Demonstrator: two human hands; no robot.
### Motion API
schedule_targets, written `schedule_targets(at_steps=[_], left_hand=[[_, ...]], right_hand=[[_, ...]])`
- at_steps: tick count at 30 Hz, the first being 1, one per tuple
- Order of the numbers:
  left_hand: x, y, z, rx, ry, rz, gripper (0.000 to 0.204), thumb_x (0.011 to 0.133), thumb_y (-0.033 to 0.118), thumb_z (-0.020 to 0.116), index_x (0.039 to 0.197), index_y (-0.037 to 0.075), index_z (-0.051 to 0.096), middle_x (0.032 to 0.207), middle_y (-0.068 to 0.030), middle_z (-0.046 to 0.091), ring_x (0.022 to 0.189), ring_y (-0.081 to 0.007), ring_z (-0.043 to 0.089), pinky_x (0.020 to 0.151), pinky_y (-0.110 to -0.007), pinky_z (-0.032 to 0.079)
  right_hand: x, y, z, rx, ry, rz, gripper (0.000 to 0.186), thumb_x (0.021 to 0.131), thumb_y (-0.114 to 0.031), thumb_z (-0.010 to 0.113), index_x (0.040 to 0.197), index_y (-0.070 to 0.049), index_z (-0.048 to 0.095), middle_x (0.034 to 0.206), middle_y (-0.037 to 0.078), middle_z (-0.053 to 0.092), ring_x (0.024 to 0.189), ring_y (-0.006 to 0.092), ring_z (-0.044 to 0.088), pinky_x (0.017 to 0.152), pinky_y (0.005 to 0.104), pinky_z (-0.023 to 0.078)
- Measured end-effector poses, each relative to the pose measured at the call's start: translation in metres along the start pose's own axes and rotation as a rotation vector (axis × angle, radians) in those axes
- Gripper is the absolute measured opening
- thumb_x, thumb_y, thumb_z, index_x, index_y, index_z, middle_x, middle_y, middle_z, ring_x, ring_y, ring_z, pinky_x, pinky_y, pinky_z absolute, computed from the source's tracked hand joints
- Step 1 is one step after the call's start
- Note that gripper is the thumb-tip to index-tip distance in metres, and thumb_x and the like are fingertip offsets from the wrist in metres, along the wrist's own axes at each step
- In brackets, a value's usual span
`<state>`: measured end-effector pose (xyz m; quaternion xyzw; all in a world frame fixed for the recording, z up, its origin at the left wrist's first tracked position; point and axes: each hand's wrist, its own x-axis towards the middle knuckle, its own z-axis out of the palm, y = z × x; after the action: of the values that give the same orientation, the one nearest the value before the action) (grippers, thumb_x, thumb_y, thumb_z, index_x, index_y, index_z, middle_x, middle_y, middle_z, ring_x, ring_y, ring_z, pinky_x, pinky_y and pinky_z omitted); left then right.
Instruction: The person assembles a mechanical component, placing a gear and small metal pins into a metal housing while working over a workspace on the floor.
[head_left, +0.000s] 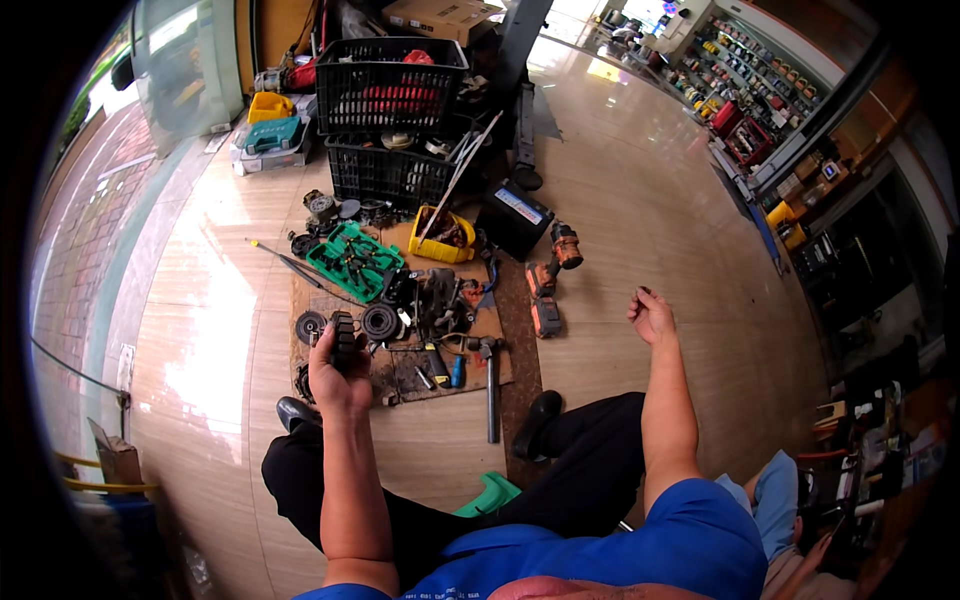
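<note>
My left hand [338, 378] is wrapped round a black ridged round part [344, 333], held up over the left side of a cardboard sheet [420, 390]. My right hand [652, 316] is raised over the tiled floor to the right, its fingers curled into a pinch. Something small and dark may be at its fingertips, too small to name. On the cardboard near my left hand are a black ring-shaped part [381, 322], a toothed disc [310, 326] and a greasy machine assembly [440, 300]. A hammer [492, 385] lies at the cardboard's right edge, beside a blue-handled tool [457, 372].
Past the cardboard's middle lies an open green tool case [355, 262]. Further back are a yellow bin [443, 236], stacked black crates [390, 85] and a black battery-like box [513, 218]. An orange and black cordless power tool [543, 298] stands right of the cardboard. A person in jeans [777, 500] sits at right.
</note>
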<state>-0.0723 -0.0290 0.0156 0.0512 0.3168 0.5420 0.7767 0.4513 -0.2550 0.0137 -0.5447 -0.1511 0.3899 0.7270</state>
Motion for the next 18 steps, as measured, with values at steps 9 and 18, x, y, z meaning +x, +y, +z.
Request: schedule_targets(at_steps=[9, 18], left_hand=[[0.004, -0.012, -0.003, -0.007, -0.082, -0.074, 0.018, 0.09, 0.021, 0.062, 0.103, 0.009, 0.061, 0.089, -0.0062, 0.066, 0.077, -0.0261, 0.065, 0.058, -0.03, 0.052], [-0.013, -0.041, 0.008, 0.133, -0.212, 0.004, 0.018, 0.088, 0.013, 0.063, 0.105, 0.01, 0.057, 0.092, -0.0066, 0.067, 0.078, -0.0228, 0.068, 0.055, -0.029, 0.052]], right_hand=[[0.008, 0.008, 0.034, 0.231, -0.009, -0.148, 0.006, 0.094, -0.012, 0.059, 0.091, -0.009, 0.063, 0.081, 0.004, 0.061, 0.071, 0.0158, 0.056, 0.061, 0.0294, 0.047], [-0.055, 0.077, 0.176, -0.412, -0.44, 0.431, 0.034, 0.099, -0.036, 0.052, 0.093, -0.004, 0.062, 0.079, 0.008, 0.066, 0.06, 0.016, 0.061, 0.052, 0.0276, 0.048]])
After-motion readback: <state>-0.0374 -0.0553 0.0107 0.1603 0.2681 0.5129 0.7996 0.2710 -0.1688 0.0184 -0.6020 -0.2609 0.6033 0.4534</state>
